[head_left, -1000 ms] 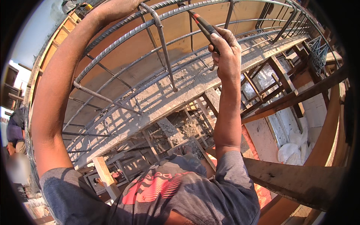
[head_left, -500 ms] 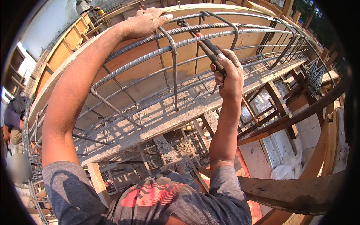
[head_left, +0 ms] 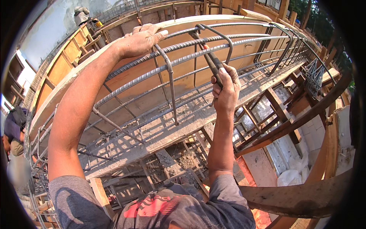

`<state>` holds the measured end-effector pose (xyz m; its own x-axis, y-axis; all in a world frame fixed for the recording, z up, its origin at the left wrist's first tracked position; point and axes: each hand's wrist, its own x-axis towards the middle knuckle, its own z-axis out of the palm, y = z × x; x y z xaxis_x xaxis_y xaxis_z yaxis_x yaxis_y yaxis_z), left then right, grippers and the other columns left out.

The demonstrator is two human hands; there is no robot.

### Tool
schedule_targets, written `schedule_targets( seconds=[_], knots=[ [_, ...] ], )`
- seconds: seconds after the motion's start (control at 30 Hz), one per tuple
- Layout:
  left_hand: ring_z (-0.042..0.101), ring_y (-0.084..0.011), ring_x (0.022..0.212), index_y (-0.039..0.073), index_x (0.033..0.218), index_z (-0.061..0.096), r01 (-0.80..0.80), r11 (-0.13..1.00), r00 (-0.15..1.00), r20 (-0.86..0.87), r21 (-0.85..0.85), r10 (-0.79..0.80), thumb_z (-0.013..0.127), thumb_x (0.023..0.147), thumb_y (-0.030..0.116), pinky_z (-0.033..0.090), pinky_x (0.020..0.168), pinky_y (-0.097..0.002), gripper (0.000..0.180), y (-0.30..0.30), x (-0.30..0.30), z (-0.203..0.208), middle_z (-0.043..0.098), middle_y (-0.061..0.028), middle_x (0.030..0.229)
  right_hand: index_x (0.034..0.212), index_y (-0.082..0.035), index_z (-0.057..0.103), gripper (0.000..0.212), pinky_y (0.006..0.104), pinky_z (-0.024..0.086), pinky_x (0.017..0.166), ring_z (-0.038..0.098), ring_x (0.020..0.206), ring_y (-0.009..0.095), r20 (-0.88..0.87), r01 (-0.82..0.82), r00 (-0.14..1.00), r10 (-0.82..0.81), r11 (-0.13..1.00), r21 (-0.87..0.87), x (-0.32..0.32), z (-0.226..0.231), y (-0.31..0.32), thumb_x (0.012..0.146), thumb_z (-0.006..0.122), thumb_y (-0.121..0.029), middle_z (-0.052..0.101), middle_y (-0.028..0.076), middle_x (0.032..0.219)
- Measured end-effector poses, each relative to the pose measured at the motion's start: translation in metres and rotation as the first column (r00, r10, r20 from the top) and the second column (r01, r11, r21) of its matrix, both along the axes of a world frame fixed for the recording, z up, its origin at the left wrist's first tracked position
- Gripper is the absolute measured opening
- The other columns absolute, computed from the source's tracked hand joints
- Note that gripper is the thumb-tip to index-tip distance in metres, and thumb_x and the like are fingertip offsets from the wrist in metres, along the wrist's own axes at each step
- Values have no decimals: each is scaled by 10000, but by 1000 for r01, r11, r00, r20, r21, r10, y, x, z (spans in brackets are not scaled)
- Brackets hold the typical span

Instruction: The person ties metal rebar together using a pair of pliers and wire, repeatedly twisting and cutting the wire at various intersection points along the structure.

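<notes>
My left hand (head_left: 142, 39) lies over the top edge of the plywood form board (head_left: 183, 23), thumb stretched out beside the upper rebar and fingers draped on the board. In my right hand (head_left: 227, 84) is a pair of pincers (head_left: 213, 63) with dark handles, closed in my fist. The pincers reach up between the ribbed bars to the far rebar (head_left: 227, 24), where a bent stirrup (head_left: 225, 36) crosses it. What the jaws grip is too small to tell. Another stirrup (head_left: 170, 72) hangs over the near rebar (head_left: 152, 72), between my hands.
A dusty wooden ledge (head_left: 183, 124) runs below the cage. Bundled bent steel (head_left: 314, 76) hangs at the right, near a dark curved beam (head_left: 305, 114). A large timber (head_left: 297, 196) crosses at lower right. Another person (head_left: 14, 128) is at the far left.
The view has shifted, so the cage sits lower and a little left in the picture. Both hands keep their places on the cage, the pincers still at the stirrup crossing.
</notes>
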<state>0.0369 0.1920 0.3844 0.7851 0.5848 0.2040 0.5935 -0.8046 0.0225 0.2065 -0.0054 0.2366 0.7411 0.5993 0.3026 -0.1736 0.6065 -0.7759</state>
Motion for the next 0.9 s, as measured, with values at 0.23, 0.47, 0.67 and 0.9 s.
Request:
schedule_targets(
  seconds=[0.23, 0.47, 0.67, 0.9],
  knots=[
    [240, -402, 1466, 135, 1510, 352, 7, 1000, 1000, 5, -15, -7, 303, 1057, 532, 223, 1204, -473, 605, -5, 2, 2, 320, -163, 1575, 1097, -2, 629, 219, 150, 278, 421, 433, 512, 8, 84, -163, 981, 175, 978, -131, 5, 9, -10, 923, 624, -135, 589, 46, 723],
    [277, -401, 1431, 97, 1476, 384, 29, 1000, 999, 18, -1, -29, 321, 1064, 493, 230, 1200, -463, 575, 10, 0, -3, 384, -175, 1505, 1058, -18, 625, 206, 179, 358, 567, 455, 642, 18, 122, -93, 987, 106, 989, -112, -2, 8, -11, 927, 643, -175, 557, -30, 742],
    [288, -386, 1420, 92, 1496, 368, 1, 1000, 1000, -3, -27, -1, 330, 1055, 525, 219, 1202, -458, 619, -3, 5, 2, 384, -163, 1506, 1033, -17, 656, 190, 172, 362, 510, 516, 625, 18, 99, 14, 995, -9, 998, -56, 17, 8, -11, 918, 639, -167, 578, -25, 745],
    [298, -381, 1420, 80, 1507, 359, 93, 996, 995, 28, 18, -93, 324, 1059, 514, 227, 1201, -439, 625, 22, 0, -7, 403, -177, 1489, 1112, 2, 644, 295, 162, 286, 481, 389, 544, -4, 63, -169, 982, 176, 979, -111, -4, -15, -58, 885, 672, -185, 589, -4, 729]
  ],
)
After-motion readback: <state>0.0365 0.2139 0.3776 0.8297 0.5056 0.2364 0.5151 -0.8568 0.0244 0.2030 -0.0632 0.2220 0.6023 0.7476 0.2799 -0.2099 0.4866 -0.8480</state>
